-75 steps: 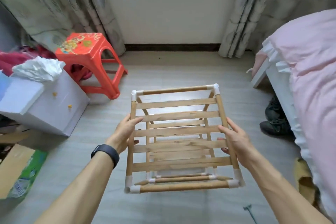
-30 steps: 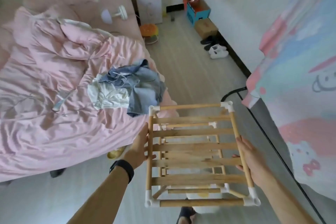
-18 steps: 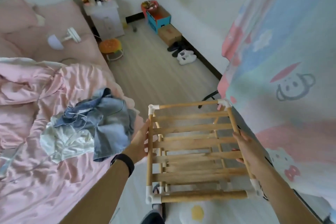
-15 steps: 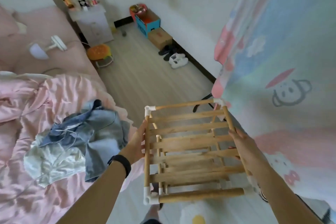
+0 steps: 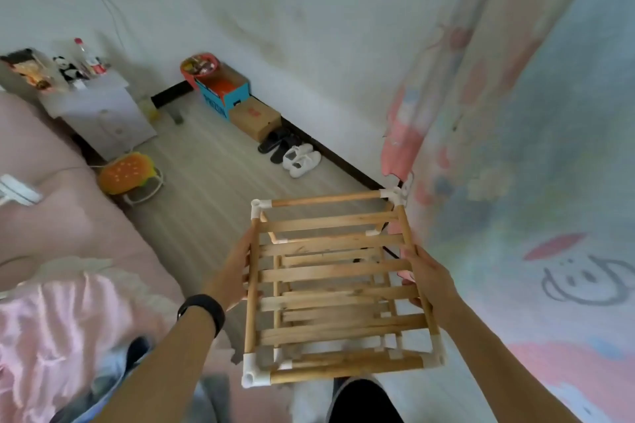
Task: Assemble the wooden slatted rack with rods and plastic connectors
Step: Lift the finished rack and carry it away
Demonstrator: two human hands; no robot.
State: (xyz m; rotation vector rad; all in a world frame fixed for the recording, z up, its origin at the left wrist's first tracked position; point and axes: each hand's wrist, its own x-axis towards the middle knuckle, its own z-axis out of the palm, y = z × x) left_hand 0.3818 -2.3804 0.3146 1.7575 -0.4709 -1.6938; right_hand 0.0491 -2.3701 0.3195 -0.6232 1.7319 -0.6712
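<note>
Carried onward since the earlier frame, rack [image 5: 330, 273] seems light yet stiff; fingers [image 5: 245, 244] of left hand [image 5: 233, 273] and right hand [image 5: 431, 282] curl round its side rods [image 5: 253, 319], the sensible hold.

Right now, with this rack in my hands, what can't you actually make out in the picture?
All in the head view:
Lower tier of the wooden rack: mostly behind the top slats.
The left hand and right hand: curled partly out of sight under the side rods.
The bottles on the nightstand: too small and blurred.
The clothes, bottom left: motion-blurred, cut by the frame edge.
</note>
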